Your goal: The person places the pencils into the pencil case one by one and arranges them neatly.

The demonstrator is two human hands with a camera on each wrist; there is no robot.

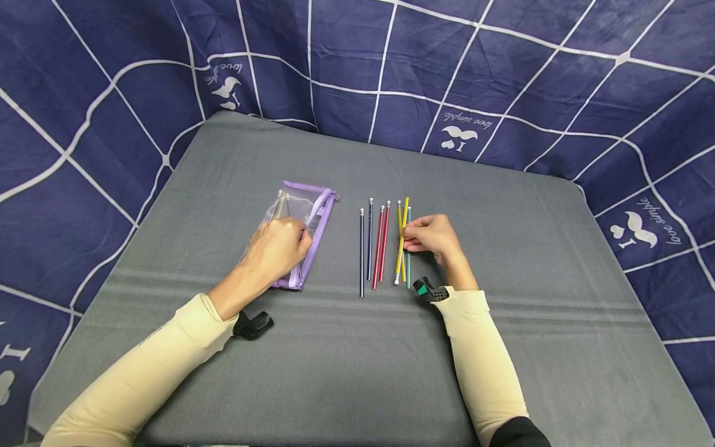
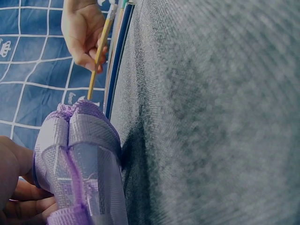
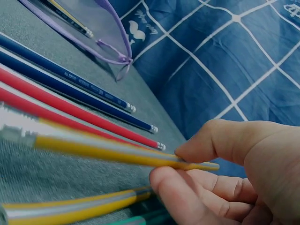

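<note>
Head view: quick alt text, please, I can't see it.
Right hand pinches a yellow pencil beside blue, red, yellow and green pencils lying on gray fabric; left hand holds a clear, purple-trimmed pouch with pencils inside.

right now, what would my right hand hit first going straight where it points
Past the yellow pencil your right hand pinches and the second yellow pencil beneath, probably the nearer red pencil, though depth is unclear.

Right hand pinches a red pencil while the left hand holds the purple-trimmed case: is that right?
The colour is wrong: the right hand pinches a yellow pencil, as the right wrist view shows. The left hand does hold the purple-trimmed case.
</note>
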